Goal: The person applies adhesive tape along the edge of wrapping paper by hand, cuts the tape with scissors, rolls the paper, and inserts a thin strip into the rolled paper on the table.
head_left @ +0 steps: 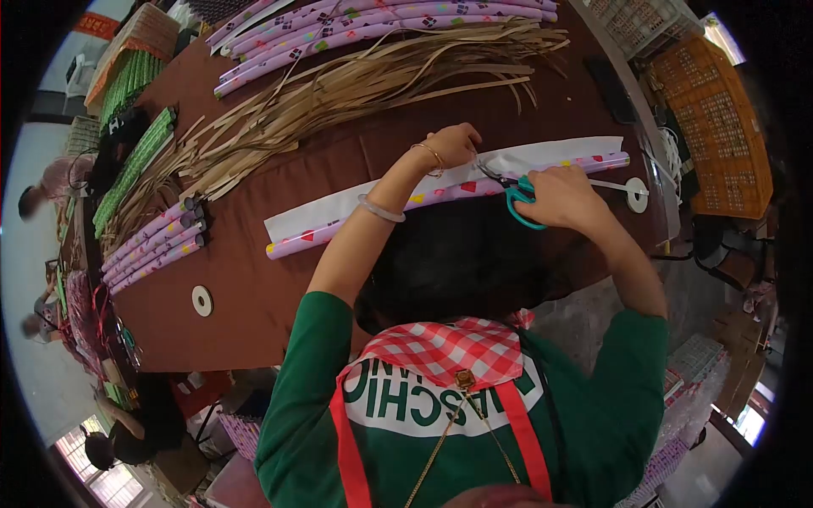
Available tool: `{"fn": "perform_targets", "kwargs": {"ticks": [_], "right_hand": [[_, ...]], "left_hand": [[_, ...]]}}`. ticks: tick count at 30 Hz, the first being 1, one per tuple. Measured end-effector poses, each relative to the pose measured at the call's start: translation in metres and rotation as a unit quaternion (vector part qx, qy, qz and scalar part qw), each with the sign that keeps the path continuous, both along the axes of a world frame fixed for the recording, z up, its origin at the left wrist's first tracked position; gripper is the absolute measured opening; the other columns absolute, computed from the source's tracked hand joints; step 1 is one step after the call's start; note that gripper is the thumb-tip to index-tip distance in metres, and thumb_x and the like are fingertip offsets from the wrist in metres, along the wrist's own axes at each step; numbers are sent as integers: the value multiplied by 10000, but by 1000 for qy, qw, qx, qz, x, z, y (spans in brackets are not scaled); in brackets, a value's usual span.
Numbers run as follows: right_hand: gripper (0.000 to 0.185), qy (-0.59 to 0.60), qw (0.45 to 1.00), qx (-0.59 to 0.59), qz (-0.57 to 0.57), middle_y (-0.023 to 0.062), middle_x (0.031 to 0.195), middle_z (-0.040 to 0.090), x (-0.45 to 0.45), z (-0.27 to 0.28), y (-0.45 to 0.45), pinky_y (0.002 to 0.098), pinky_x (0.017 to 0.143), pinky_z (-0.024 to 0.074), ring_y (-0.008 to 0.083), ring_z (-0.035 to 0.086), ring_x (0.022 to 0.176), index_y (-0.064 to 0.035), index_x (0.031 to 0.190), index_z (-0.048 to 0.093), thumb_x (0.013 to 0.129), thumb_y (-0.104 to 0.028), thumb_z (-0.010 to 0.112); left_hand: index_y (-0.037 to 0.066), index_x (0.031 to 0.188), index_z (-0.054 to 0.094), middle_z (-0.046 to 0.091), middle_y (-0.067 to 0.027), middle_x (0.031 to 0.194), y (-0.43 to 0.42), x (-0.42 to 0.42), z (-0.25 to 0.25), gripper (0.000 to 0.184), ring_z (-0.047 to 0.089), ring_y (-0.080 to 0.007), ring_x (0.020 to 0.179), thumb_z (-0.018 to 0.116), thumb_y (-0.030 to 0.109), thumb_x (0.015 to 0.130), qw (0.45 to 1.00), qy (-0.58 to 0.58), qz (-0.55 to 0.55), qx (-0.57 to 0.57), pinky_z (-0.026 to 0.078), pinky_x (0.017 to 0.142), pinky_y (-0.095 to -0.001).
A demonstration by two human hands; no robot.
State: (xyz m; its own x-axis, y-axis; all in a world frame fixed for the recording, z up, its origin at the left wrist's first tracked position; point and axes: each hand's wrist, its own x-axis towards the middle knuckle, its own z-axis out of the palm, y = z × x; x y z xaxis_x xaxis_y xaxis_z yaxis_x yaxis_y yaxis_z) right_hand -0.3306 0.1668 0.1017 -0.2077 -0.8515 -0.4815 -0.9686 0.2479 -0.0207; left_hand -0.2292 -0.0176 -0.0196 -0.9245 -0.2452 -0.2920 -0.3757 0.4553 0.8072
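Observation:
My right hand (pixel 562 196) grips teal-handled scissors (pixel 518 203), whose metal blades point left over a purple patterned paper roll (pixel 339 230). The paper's white underside (pixel 292 220) shows as a partly unrolled strip along the far edge of the roll. Just beyond the blade tips is my left hand (pixel 456 144), its fingers bent together in a pinch; whatever lies between them is too small to make out. At the right end, a white tape reel (pixel 637 195) lies flat, and a pale strip runs from it toward my right hand.
Long tan strips (pixel 356 93) lie across the brown-covered table (pixel 246 271), with purple rolls (pixel 389 34) behind them. More purple rolls (pixel 161 241) and a second white reel (pixel 201 300) are on the left. An orange crate (pixel 720 127) stands to the right. Other people sit at left.

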Motion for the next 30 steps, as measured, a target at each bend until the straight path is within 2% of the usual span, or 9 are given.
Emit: {"fn": "perform_targets", "kwargs": {"ticks": [1, 8, 10, 13, 17, 19, 25, 30], "right_hand": [[459, 4, 1000, -18, 3, 199, 778, 620, 0, 0, 1, 419, 759, 431, 340, 597, 815, -5, 823, 612, 722, -442, 517], [436, 16, 999, -35, 12, 201, 764, 617, 1, -3, -1, 416, 757, 437, 345, 594, 803, 3, 788, 610, 714, -420, 535], [427, 24, 997, -65, 21, 190, 731, 627, 0, -10, 3, 399, 734, 443, 328, 609, 750, 2, 730, 628, 706, -416, 543], [451, 7, 1000, -25, 2, 207, 785, 619, 3, -5, 3, 423, 765, 434, 347, 592, 820, 20, 779, 596, 726, -423, 531], [458, -1, 1000, 6, -15, 212, 805, 617, 4, -1, 1, 425, 778, 430, 349, 590, 834, 24, 795, 593, 740, -426, 525], [467, -4, 1000, 13, -19, 213, 822, 617, 5, -2, 1, 422, 792, 428, 352, 587, 847, 25, 805, 592, 750, -433, 519], [480, -31, 998, 42, -26, 212, 828, 617, 2, -2, -2, 424, 803, 423, 354, 582, 859, 22, 825, 591, 762, -444, 497], [484, -25, 999, 19, -18, 206, 815, 618, 4, -2, 3, 429, 790, 422, 354, 586, 845, 29, 834, 580, 764, -441, 491]], "left_hand": [[86, 1020, 578, 654, -49, 920, -1, 0, -2, 298, 602, -208, 912, 530, 148, 732, 1000, -5, 3, 9, 418, 776, -336], [70, 1043, 568, 656, -52, 927, 0, 0, 2, 318, 599, -215, 921, 522, 143, 737, 1000, -6, 10, -5, 411, 791, -332], [-21, 1070, 511, 649, -140, 881, 2, 0, 8, 315, 611, -217, 823, 559, 88, 779, 1000, 13, -5, -9, 470, 739, -288], [-20, 1060, 517, 650, -136, 871, 2, 0, 7, 309, 612, -216, 819, 562, 88, 774, 1000, 7, 1, 6, 469, 734, -286], [-20, 1049, 526, 650, -132, 863, 2, 0, 8, 303, 614, -210, 809, 561, 84, 767, 1000, 13, 2, -11, 471, 720, -287], [72, 1049, 557, 661, -37, 910, 0, 0, 5, 324, 607, -185, 902, 561, 139, 732, 1000, -15, 2, 2, 405, 777, -318], [77, 1032, 567, 662, -37, 896, 1, 0, 0, 319, 611, -188, 883, 569, 142, 720, 1000, -3, 8, -7, 412, 764, -319], [72, 994, 586, 661, -49, 884, 1, -1, -4, 289, 614, -193, 871, 564, 144, 715, 1000, 12, 16, 10, 417, 744, -329]]}}
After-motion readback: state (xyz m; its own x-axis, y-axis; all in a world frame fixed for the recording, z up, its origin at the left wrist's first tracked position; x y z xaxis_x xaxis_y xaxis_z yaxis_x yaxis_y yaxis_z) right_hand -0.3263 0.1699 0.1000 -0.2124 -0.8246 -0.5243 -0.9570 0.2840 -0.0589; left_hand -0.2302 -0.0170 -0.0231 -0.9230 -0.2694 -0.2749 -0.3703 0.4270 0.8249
